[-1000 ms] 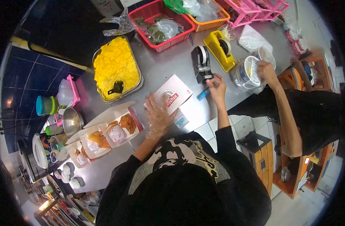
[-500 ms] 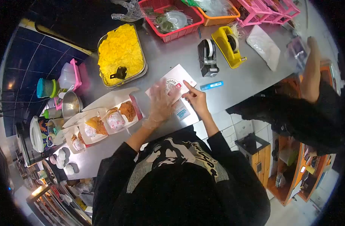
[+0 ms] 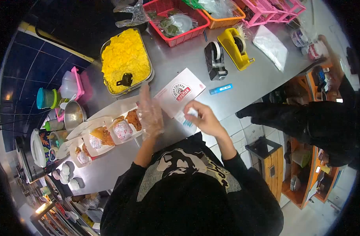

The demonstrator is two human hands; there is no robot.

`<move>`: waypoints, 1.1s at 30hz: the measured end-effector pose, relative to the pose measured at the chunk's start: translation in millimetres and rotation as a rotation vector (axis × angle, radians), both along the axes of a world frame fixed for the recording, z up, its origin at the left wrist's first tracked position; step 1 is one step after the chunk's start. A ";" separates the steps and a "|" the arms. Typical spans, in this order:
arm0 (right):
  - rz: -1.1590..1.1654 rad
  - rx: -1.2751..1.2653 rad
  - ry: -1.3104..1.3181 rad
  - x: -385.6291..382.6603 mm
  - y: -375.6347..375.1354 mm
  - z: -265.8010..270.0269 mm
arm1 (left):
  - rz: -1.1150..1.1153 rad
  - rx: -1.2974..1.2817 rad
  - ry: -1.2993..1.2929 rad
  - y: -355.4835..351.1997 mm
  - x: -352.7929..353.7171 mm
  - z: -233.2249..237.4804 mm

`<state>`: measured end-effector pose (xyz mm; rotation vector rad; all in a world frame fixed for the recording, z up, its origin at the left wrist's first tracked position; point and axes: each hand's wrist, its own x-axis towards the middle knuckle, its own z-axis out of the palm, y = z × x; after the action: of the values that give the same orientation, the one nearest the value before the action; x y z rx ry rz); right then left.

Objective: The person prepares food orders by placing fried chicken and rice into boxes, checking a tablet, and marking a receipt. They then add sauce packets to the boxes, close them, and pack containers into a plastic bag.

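Observation:
A white box with a red and black chicken logo point(image 3: 184, 89) lies on the metal counter in front of me. My right hand point(image 3: 206, 120) is just below its near corner, with fingers and thumb pinched on a small white slip with blue print point(image 3: 187, 120). The slip is partly hidden by the thumb. My left hand point(image 3: 151, 116), in a clear plastic glove, is raised to the left of the box. Its fingers are stretched out with nothing in them. Beside it stands an open box point(image 3: 103, 148) with fried chicken point(image 3: 133, 119) and a wrapped bundle point(image 3: 123, 129).
A tray of yellow food point(image 3: 125, 59) with a black scoop stands at the back left. Black point(image 3: 215, 61) and yellow point(image 3: 235, 49) tape dispensers and a blue marker point(image 3: 220, 89) lie right of the box. Baskets point(image 3: 180, 37) line the back. A co-worker's dark sleeve point(image 3: 290, 114) is at right.
My left hand has lifted off the logo box and moved left. My right hand has left the box edge and come down onto the printed slip. The co-worker's arm has shifted.

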<state>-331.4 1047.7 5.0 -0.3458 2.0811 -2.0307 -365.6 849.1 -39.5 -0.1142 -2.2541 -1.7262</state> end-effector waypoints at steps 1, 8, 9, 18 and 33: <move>-0.016 0.014 0.136 -11.3 0.3 6.8 | 0.021 0.122 0.041 -2.6 1.0 -3.3; -0.077 0.787 0.240 -47.9 -5.9 -53.6 | -0.081 -0.540 0.084 27.7 11.0 16.0; -0.079 0.830 0.248 -43.6 -4.7 -51.5 | -0.059 -0.636 0.129 34.9 10.9 6.2; -0.782 0.235 -0.243 -119.4 134.9 -94.4 | -0.066 -0.648 0.059 39.3 9.2 -3.3; -0.711 1.034 0.032 -83.6 133.5 -86.9 | -0.025 -0.652 0.007 43.8 9.2 -2.6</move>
<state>-415.0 1181.2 -81.9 0.6074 3.1710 -0.8379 -356.4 892.9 -42.2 -0.2836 -2.7232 -0.9317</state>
